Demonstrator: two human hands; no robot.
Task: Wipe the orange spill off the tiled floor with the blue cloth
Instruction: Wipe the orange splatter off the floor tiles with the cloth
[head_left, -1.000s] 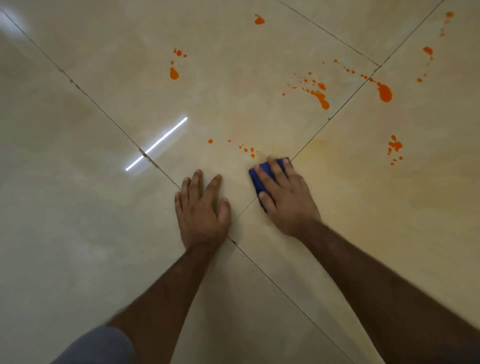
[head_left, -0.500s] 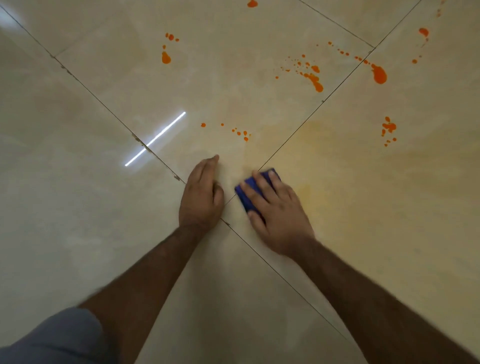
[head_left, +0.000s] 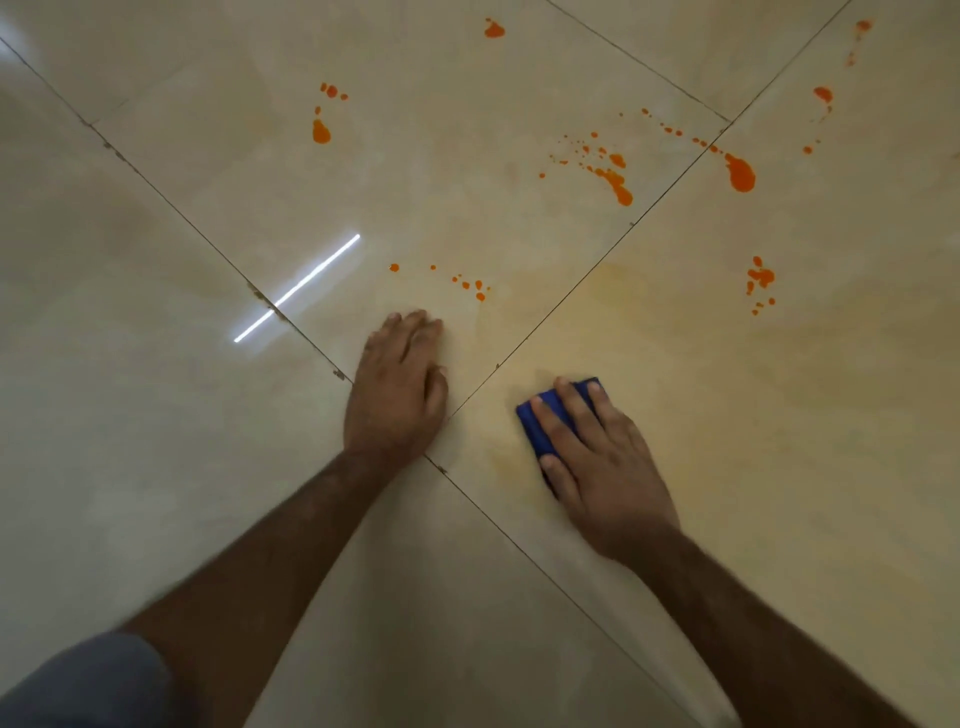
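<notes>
**K:** Blue cloth (head_left: 540, 423) is under the right hand (head_left: 602, 467), on the tile just right of where the grout lines (head_left: 498, 364) cross. Fingers laid straight over it, pressing it flat to the tiled floor (head_left: 156, 415). Only the cloth's left edge and far corner show.

**M:** Left hand?

**K:** Left hand (head_left: 397, 395) is palm-down on the floor just left of the crossing, fingers together and extended, holding nothing. Hands near each other, not touching.

**M:** Spill status?

**K:** Orange spill is scattered beyond both hands. Small row of drops (head_left: 478, 288) just past the left fingertips. Bigger splatter (head_left: 618, 189) further out, a large blob (head_left: 740, 174) beside the far grout line, a cluster (head_left: 759, 278) out to the right, more spots (head_left: 321, 131) far left and along the top edge. Faint yellowish smear (head_left: 623, 280) on the tile around the cloth.

**M:** Anything else?

**K:** Bright streak of light reflection (head_left: 296, 288) on the gloss. Grey sleeve (head_left: 88, 680) bottom left.
</notes>
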